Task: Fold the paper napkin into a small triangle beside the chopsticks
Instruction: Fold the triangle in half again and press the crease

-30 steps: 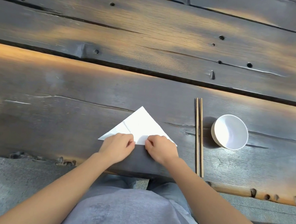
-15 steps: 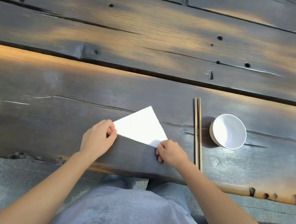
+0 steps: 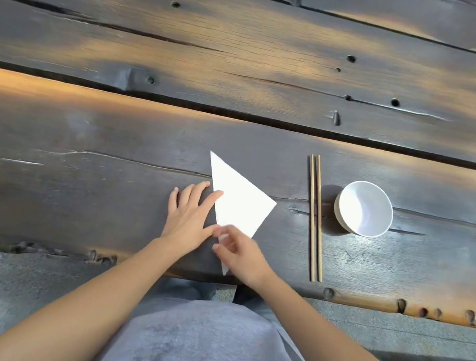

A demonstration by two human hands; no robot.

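A dark plank table (image 3: 76,204) is offering wide bare wood to the left of the white napkin (image 3: 238,201), which is lying folded as a triangle near the front edge, apart from the chopsticks (image 3: 315,217) and white bowl (image 3: 363,208) on its right. The left hand (image 3: 188,214) is lying open and flat, fingertips touching the napkin's left edge. The right hand (image 3: 239,251) is pinching the near corner, blurred.

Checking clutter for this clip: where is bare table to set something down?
Bare: the wooden table left of the left hand, and all planks beyond the napkin. Narrow strip between napkin and chopsticks. Crowded: chopsticks beside white bowl, right hand on napkin's near corner.
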